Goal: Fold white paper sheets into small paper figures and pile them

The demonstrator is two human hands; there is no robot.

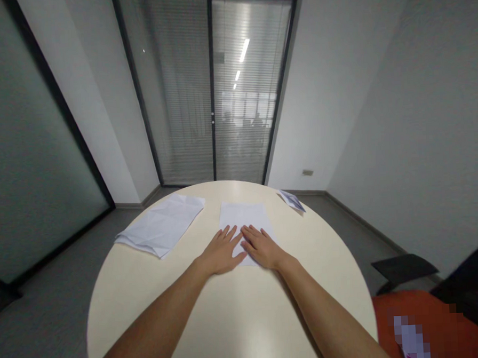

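Observation:
A white sheet of paper lies flat on the round cream table, partly covered by both hands. My left hand rests palm down over the sheet's left edge, fingers spread. On the right part of the sheet lies my right hand, also palm down with its fingers stretched out. The two hands almost meet at the fingertips and thumbs. Neither one holds anything.
Creased white sheets lie in a stack at the table's left side. A folded paper sits near the far right edge. An orange chair with a black armrest stands at the right. Beyond the table is a glass partition with blinds.

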